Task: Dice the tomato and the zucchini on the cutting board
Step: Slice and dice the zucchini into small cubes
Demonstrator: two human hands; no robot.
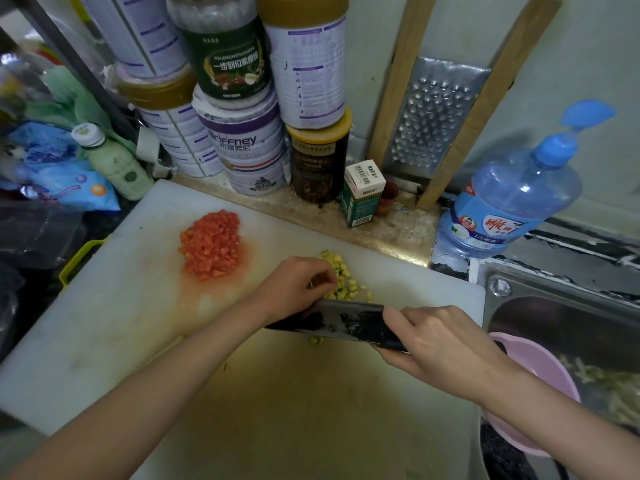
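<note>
A heap of diced tomato (211, 245) lies on the white cutting board (104, 306), left of centre, in a pale red juice stain. Small yellow-green zucchini dice (344, 278) are piled further right, near the board's far edge. My left hand (294, 285) rests curled over the near side of that pile, fingertips among the pieces. My right hand (440, 341) grips the handle of a dark cleaver (339, 322), whose blade lies across the board just in front of the zucchini. A few zucchini bits (317, 340) sit under the blade's near edge.
Stacked tins and jars (242, 133) line the back wall, with a small green carton (362, 192), a metal grater (433, 119) and a blue bottle (509, 202). A steel sink (561, 306) and pink bowl (543, 368) lie right. Bags and a bottle (114, 161) crowd the left.
</note>
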